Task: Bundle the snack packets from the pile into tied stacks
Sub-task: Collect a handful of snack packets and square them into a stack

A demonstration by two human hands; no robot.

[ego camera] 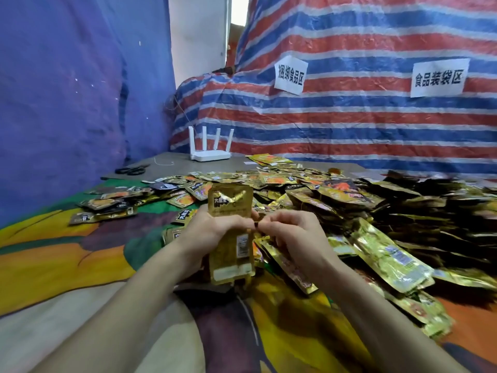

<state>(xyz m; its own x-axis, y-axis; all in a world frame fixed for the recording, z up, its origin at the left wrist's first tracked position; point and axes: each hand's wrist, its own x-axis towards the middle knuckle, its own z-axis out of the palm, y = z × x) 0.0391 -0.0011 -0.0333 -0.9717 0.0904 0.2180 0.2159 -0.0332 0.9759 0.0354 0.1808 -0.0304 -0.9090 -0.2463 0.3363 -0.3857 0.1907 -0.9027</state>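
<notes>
Blue wall left, striped tarp behind

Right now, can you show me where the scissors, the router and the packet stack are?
scissors (131,170): head view, black handles.
router (210,156): head view, white base.
packet stack (230,203): head view, upper gold front.

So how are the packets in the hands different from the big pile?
The held stack stands upright in the left hand; the pile lies flat on the cloth. The held stack is neat, edges lined up; the pile is jumbled. The held stack is small; the pile is much bigger. Both hold shiny gold snack packets.
</notes>
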